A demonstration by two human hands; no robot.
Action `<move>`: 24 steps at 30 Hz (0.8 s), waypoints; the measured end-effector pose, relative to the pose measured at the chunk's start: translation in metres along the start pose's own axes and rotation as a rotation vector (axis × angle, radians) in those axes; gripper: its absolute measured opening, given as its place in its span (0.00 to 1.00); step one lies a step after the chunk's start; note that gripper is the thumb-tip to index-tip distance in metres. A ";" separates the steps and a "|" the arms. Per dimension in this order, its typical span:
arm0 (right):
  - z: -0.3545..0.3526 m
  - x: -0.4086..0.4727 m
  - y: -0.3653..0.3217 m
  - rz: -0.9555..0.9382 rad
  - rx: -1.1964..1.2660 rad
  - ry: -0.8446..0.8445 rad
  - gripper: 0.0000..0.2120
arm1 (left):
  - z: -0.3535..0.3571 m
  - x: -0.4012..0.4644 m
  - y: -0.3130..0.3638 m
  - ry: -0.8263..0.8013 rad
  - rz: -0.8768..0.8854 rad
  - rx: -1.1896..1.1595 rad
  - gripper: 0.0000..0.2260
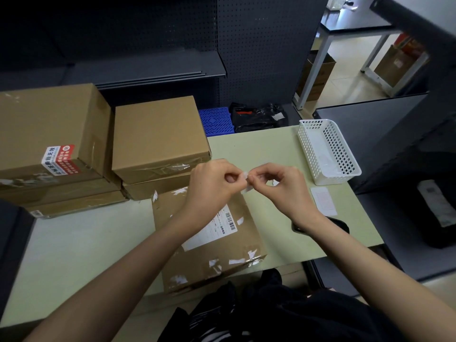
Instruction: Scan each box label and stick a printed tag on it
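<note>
On the far left sits a stack of brown boxes (49, 134), made of stiff cardboard with shiny tape on the edges and a red and white sticker on one corner. Just beside it is a smaller stack of boxes (158, 134) with a plain, smooth top. In front of these, flat on the pale green table (74, 243), lies one more box (209, 238), scuffed, with torn white bits and a white label (212, 230) with black bars on it. Above that box the left hand (212, 183) and the right hand (281, 186) meet, fingers curled, both pinching a tiny white tag (246, 180) between fingertips. It looks like the person is peeling it from its backing, though I cannot be sure. The tag is likely very light, thin and floppy, and sticky on one side, so it is best held by its edges and could curl or stick to a finger. To the right is a white sheet of paper (323, 201), and past it a white plastic basket (328, 151) full of little holes.
</note>
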State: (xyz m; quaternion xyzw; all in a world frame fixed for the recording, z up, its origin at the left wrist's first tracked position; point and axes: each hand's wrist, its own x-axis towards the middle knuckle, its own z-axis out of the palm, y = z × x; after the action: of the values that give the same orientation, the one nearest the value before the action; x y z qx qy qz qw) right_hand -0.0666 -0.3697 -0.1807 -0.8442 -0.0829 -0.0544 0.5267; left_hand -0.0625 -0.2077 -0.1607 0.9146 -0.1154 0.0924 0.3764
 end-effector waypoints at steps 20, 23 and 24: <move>-0.070 0.003 0.108 0.404 -0.147 0.182 0.05 | 0.018 0.039 -0.021 0.075 -0.184 -0.094 0.04; -0.090 -0.002 0.127 0.468 -0.208 0.213 0.03 | 0.032 0.049 -0.017 0.052 -0.175 -0.151 0.03; -0.097 -0.004 0.132 0.484 -0.221 0.221 0.04 | 0.037 0.052 -0.014 0.052 -0.176 -0.173 0.03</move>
State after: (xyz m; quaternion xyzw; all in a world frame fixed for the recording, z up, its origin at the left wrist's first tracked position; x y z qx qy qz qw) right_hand -0.0450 -0.5141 -0.2552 -0.8807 0.1854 -0.0275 0.4350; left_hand -0.0054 -0.2311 -0.1825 0.8826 -0.0323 0.0722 0.4635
